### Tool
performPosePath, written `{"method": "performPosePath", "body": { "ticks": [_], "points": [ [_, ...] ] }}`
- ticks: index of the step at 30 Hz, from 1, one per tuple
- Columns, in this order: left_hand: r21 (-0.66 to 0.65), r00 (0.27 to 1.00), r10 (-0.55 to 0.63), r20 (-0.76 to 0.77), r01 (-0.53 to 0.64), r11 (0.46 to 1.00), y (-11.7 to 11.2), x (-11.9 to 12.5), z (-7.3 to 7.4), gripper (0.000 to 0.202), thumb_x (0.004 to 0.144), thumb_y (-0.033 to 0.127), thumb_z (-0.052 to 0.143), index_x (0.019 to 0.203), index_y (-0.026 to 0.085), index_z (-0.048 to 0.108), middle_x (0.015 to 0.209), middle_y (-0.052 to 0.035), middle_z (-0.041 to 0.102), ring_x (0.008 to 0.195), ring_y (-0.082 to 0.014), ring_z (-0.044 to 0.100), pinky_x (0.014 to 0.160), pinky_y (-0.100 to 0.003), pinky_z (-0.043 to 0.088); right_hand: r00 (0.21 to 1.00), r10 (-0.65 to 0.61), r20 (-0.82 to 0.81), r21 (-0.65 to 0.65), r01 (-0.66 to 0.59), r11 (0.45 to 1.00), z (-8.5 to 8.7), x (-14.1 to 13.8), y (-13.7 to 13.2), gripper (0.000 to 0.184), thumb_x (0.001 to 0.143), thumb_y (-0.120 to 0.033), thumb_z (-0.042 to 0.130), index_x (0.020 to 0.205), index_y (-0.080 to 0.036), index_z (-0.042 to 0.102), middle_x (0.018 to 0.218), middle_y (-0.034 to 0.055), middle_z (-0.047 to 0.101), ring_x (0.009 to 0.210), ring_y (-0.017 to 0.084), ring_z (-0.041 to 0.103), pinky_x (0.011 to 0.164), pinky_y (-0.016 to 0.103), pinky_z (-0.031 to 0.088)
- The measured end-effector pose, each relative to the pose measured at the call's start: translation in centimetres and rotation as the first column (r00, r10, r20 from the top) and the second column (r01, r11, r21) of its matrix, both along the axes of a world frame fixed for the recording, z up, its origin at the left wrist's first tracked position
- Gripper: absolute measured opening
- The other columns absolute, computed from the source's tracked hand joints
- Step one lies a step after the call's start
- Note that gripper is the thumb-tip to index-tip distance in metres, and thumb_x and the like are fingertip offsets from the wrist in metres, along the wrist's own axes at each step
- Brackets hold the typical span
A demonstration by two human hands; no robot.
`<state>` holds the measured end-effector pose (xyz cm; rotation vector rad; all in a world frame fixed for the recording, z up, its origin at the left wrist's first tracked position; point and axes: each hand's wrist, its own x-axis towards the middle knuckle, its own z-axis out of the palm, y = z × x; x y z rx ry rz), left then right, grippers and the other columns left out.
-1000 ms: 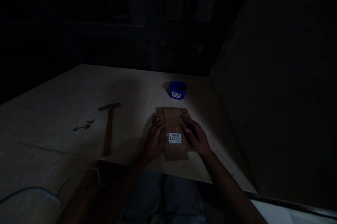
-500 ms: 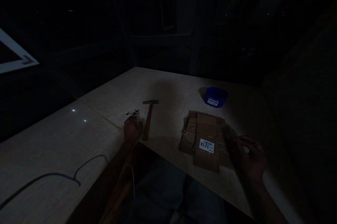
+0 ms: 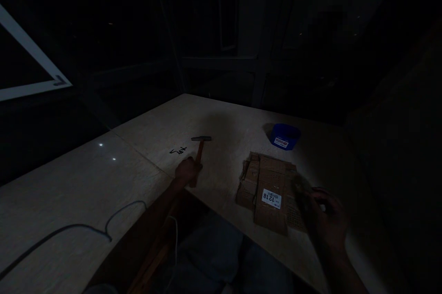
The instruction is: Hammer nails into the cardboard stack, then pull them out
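The hammer (image 3: 200, 151) lies on the table with its dark metal head pointing away and its wooden handle towards me. My left hand (image 3: 187, 169) is closed around the middle of that handle. Just beyond the hand is a small cluster of thin dark pieces that look like nails (image 3: 177, 151). On the right, my right hand (image 3: 329, 213) is raised beside a flattened piece of brown cardboard (image 3: 271, 179), its thumb and fingers pinched together. What sits in that pinch is too dark to make out.
A blue plastic tub (image 3: 285, 136) with a label stands behind the cardboard. A cable (image 3: 69, 226) runs over the table at the left. The table's near edge (image 3: 235, 222) borders my lap, and dark window frames rise behind. The light is very dim.
My left hand has moved right from the small dark pieces onto the hammer's handle and closed on it. My right hand stays pinched beside the cardboard. The view has tilted slightly up.
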<state>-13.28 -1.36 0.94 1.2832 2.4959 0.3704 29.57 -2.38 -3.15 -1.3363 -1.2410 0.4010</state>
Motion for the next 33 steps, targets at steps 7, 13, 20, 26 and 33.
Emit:
{"method": "performPosePath", "body": {
  "ticks": [7, 13, 20, 26, 33],
  "points": [
    [0.096, 0.957, 0.06, 0.283, -0.09, 0.991, 1.9, -0.6, 1.2, 0.03, 0.076, 0.041, 0.063, 0.059, 0.016, 0.061, 0.066, -0.0094, 0.069, 0.064, -0.0235, 0.069, 0.052, -0.027, 0.046, 0.987, 0.151, -0.052, -0.107, -0.156, 0.982, 0.7, -0.7, -0.6, 0.032, 0.076, -0.047, 0.072, 0.072, -0.019, 0.059, 0.094, 0.0088, 0.066, 0.088, 0.026, 0.061, 0.078, 0.039, 0.046],
    [0.241, 0.912, 0.054, 0.407, -0.165, 0.956, 0.7, 1.8, 2.6, 0.024, 0.075, 0.035, 0.061, 0.061, 0.015, 0.061, 0.059, -0.0055, 0.064, 0.053, -0.0164, 0.06, 0.045, -0.024, 0.04, 0.962, 0.223, -0.157, -0.134, -0.244, 0.96, 0.9, -0.9, -0.6, 0.035, 0.074, -0.05, 0.074, 0.068, -0.02, 0.056, 0.089, 0.0061, 0.068, 0.085, 0.024, 0.062, 0.078, 0.035, 0.047],
    [0.467, 0.875, -0.088, 0.476, -0.166, 0.869, -4.3, 9.4, 3.4, 0.016, 0.078, 0.035, 0.056, 0.08, 0.02, 0.057, 0.063, 0.0026, 0.059, 0.047, -0.013, 0.056, 0.044, -0.022, 0.04, 0.819, 0.384, -0.427, -0.24, -0.512, 0.825, 5.3, -2.9, -2.3, 0.045, 0.072, -0.063, 0.074, 0.071, -0.019, 0.07, 0.078, 0.008, 0.072, 0.08, 0.025, 0.065, 0.074, 0.034, 0.05],
    [0.575, 0.896, -0.324, 0.304, 0.099, 0.812, -9.2, 17.4, 3.7, 0.014, 0.086, 0.037, 0.054, 0.085, 0.022, 0.055, 0.069, 0.0016, 0.063, 0.06, -0.0153, 0.063, 0.054, -0.024, 0.046, 0.435, 0.534, -0.725, -0.099, -0.833, 0.545, 7.9, -9.3, -4.6, 0.061, 0.073, -0.07, 0.072, 0.113, -0.024, 0.067, 0.109, 0.01, 0.072, 0.095, 0.024, 0.067, 0.083, 0.039, 0.054],
    [0.615, 0.838, -0.541, -0.065, 0.461, 0.64, -14.1, 24.0, 0.5, 0.032, 0.087, 0.021, 0.051, 0.119, 0.023, 0.057, 0.095, -0.0092, 0.071, 0.077, -0.022, 0.069, 0.065, -0.031, 0.054, 0.397, 0.278, -0.875, -0.094, -0.703, 0.705, 8.8, -8.7, -5.7, 0.052, 0.063, -0.035, 0.088, 0.106, -0.024, 0.062, 0.076, -0.0031, 0.067, 0.056, 0.01, 0.057, 0.055, 0.024, 0.05]
  ]
}}
